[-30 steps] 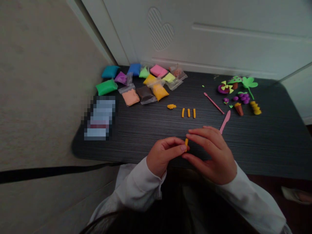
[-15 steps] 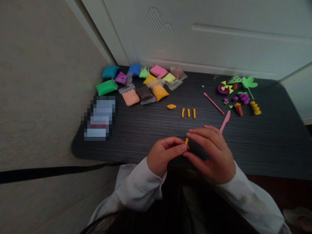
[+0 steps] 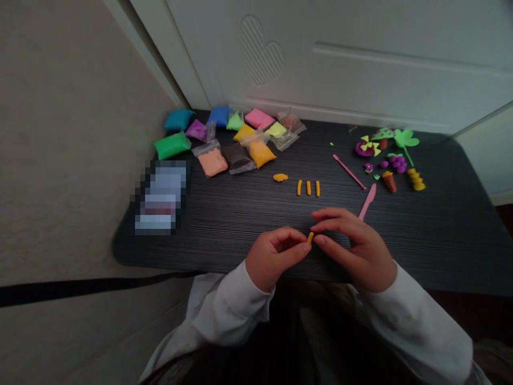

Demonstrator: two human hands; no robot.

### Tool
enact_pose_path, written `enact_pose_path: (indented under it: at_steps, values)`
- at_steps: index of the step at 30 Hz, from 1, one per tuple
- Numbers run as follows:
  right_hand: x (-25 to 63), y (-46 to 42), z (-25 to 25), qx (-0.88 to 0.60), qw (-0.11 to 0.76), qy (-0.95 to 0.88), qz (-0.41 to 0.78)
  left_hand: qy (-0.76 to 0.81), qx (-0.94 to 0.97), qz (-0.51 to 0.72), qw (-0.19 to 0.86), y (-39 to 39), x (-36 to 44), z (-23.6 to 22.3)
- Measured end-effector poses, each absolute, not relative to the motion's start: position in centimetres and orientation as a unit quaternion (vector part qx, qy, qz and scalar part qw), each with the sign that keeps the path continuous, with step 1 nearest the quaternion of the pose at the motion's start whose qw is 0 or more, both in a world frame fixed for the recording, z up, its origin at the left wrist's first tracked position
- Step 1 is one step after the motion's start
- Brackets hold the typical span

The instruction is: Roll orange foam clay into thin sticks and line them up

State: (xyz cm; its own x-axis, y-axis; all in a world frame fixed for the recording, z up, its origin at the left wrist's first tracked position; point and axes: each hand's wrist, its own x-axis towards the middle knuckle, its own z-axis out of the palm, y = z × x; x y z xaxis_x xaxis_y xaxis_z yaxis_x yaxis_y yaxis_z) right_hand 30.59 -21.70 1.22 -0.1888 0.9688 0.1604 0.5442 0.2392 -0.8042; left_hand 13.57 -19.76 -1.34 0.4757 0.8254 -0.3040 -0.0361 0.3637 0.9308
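Observation:
A short orange clay stick is pinched between the fingertips of both hands, just above the near edge of the dark table. My left hand grips its lower end with curled fingers. My right hand grips its upper end with thumb and forefinger. Three similar orange clay sticks lie in a row on the table beyond my hands, with an orange clay lump to their left.
Several bags of coloured clay lie at the back left. A pink plastic knife and a pink stick tool lie to the right. Small clay figures stand at the back right. A white panel rises behind the table.
Both hands with the orange stick have shifted slightly toward the table's edge; the stick now tilts more and less of it shows. The view has tipped a little.

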Motion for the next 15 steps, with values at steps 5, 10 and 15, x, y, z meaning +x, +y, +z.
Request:
enact_pose_path:
  at_steps: [5,10,15]
  values:
    - [30.5,-21.4,0.8,-0.547,0.332,-0.678,0.361,0.410,0.568,0.288,0.653,-19.9,13.4,-1.9]
    - [30.5,-21.2,0.4,-0.550,0.350,-0.643,0.402,0.403,0.547,0.294,0.672,-19.7,13.3,-2.1]
    - [30.1,-21.3,-0.4,-0.546,0.405,-0.591,0.434,0.391,0.526,0.334,0.678,-19.6,13.2,-2.7]
